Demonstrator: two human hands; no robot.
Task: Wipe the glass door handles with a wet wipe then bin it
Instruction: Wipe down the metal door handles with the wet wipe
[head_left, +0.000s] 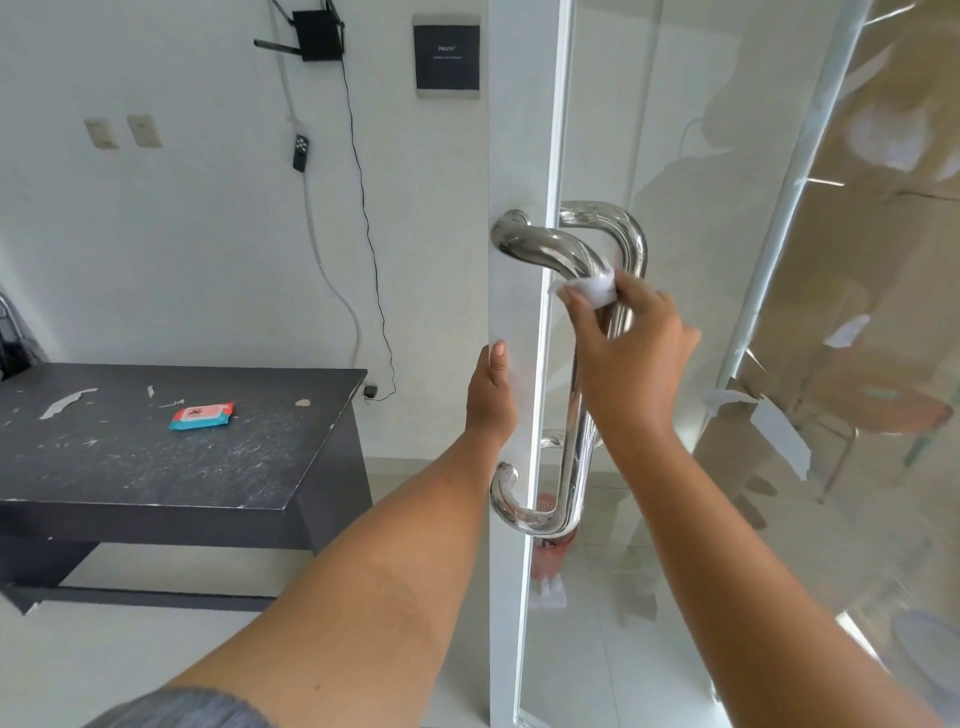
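Observation:
A glass door (691, 364) stands edge-on ahead of me with a chrome pull handle (540, 249) on the near face and a matching one (631, 239) behind the glass. My right hand (631, 343) pinches a white wet wipe (592, 288) against the upper bend of the near handle. My left hand (488, 395) lies flat against the door's white edge frame (511, 156), thumb up, fingers hidden behind the edge.
A dark table (156, 457) stands at the left with a pink and blue wipe packet (201, 415) on it. A pink bin (553, 551) shows through the glass near the floor. Cables, a remote and a router hang on the white wall.

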